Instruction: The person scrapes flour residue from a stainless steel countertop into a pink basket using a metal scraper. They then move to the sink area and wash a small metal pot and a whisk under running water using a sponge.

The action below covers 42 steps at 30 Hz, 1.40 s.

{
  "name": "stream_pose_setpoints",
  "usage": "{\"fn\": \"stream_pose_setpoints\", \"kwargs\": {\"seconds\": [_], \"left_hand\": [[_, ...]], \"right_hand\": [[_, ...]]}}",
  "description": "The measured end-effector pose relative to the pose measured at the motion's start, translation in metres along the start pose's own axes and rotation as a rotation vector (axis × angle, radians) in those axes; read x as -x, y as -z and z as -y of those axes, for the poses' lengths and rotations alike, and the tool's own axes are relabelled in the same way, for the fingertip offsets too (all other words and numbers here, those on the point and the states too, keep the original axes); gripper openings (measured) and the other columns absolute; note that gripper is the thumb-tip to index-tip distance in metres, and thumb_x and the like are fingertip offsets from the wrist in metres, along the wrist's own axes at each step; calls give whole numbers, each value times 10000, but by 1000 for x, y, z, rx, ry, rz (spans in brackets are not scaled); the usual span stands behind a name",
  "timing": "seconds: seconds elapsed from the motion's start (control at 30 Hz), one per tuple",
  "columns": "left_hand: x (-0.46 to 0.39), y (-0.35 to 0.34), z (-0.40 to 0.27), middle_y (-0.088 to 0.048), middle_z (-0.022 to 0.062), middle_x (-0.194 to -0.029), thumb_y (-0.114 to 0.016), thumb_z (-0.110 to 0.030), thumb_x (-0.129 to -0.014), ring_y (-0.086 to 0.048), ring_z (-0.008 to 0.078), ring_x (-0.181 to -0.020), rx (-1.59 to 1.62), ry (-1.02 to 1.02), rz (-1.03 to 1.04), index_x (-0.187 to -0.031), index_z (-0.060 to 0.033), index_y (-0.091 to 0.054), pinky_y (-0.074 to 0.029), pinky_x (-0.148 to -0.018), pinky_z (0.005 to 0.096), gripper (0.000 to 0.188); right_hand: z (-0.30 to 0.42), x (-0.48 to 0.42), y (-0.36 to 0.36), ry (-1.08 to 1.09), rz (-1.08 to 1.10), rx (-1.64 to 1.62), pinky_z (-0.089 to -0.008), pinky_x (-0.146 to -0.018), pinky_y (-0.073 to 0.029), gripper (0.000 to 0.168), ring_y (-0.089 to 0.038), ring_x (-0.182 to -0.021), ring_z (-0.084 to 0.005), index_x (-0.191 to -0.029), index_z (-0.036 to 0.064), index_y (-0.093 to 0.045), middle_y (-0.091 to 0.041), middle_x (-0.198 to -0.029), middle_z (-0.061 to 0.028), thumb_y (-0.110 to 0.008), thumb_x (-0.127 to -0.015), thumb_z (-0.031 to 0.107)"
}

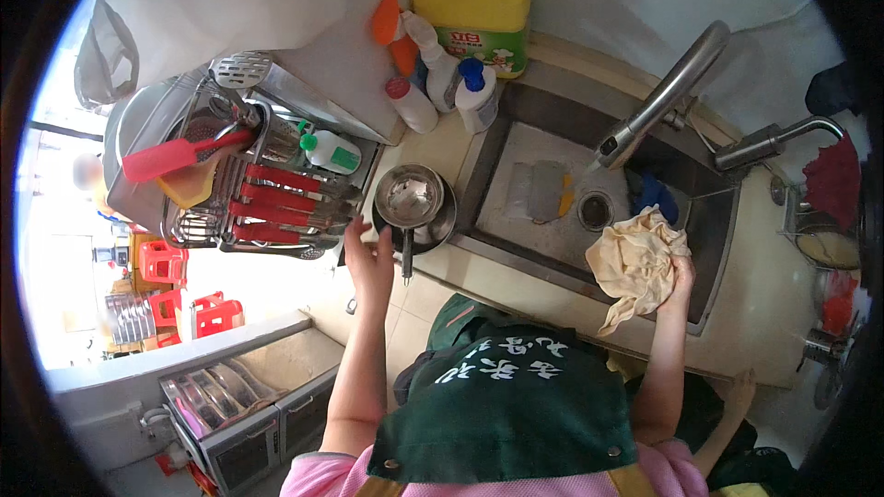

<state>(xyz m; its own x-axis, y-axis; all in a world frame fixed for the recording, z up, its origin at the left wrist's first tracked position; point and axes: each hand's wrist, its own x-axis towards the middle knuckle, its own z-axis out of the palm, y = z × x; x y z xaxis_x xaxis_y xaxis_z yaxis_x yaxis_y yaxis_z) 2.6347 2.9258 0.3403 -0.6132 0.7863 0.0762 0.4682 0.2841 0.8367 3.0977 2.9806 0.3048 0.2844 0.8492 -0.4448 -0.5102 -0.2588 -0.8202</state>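
Note:
My right hand (pixel 680 283) grips a bunched cream cloth (pixel 639 255) above the front right part of the steel sink (pixel 545 268). A loose end of the cloth hangs over the sink's front rim. My left hand (pixel 369 259) is raised with its fingers apart and nothing in it. Just right of its fingers, a small steel pan (pixel 411 197) with a black handle rests in a larger round metal vessel (pixel 445 217). On the sink floor lie a grey-and-yellow item (pixel 545 190), perhaps a sponge or cloth, and a blue cloth-like item (pixel 652 197) near the drain (pixel 595 210).
A steel faucet (pixel 663 96) arches over the sink. Spray and squeeze bottles (pixel 476 100) and a yellow detergent jug (pixel 469 3) stand behind. Left is a rack with red-handled utensils (pixel 283 203). Another person's arm (pixel 728 414) shows at lower right.

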Motion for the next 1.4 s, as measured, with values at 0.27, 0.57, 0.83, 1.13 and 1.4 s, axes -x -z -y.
{"fn": "stream_pose_setpoints", "kwargs": {"seconds": [0.27, 0.57, 0.83, 1.13, 1.4], "left_hand": [[-46, -26, 19, -570, 175, -889, -497, -16, -787, -623, 198, -627, 95, 165, 257, -990, 125, -533, -539, -449, 276, 250], [-37, -29, -31, -594, 137, -890, -490, -1, -792, -613, 187, -734, 223, 216, 190, -1023, 91, -528, -541, -511, 260, 252], [34, -175, -65, -611, 156, -820, -543, -25, -740, -635, 200, -613, 130, -14, 568, -1001, 73, -557, -505, -488, 303, 279], [8, -308, -10, -585, 194, -724, -594, -51, -699, -633, 303, -641, -300, -197, 645, -863, 61, -573, -500, -552, 374, 200], [2, -389, -26, -595, 119, -863, -549, -114, -782, -592, 250, -735, -1301, -347, 1382, -1018, -26, -564, -484, -672, 348, 252]], "right_hand": [[-48, 40, 51, 344, -183, 1694, -424, -768, -447, 535, -554, -904, -365, -1108, -49, -476, -547, -1012, -226, -609, -709, 282], [-93, 36, 83, 631, -348, 1498, -452, -774, -415, 564, -512, -924, -387, -1138, -39, -440, -522, -995, -213, -618, -702, 270], [-92, 31, 86, 696, -368, 1502, -453, -724, -431, 573, -508, -866, -378, -1103, -42, -443, -502, -956, -212, -626, -657, 267], [-91, 24, 88, 617, -397, 1457, -483, -700, -425, 594, -508, -858, -409, -1092, -34, -467, -503, -941, -241, -613, -666, 353], [-93, 23, 95, 513, -401, 1454, -478, -691, -434, 624, -515, -827, -396, -1109, -27, -479, -509, -925, -232, -612, -660, 385]]}}
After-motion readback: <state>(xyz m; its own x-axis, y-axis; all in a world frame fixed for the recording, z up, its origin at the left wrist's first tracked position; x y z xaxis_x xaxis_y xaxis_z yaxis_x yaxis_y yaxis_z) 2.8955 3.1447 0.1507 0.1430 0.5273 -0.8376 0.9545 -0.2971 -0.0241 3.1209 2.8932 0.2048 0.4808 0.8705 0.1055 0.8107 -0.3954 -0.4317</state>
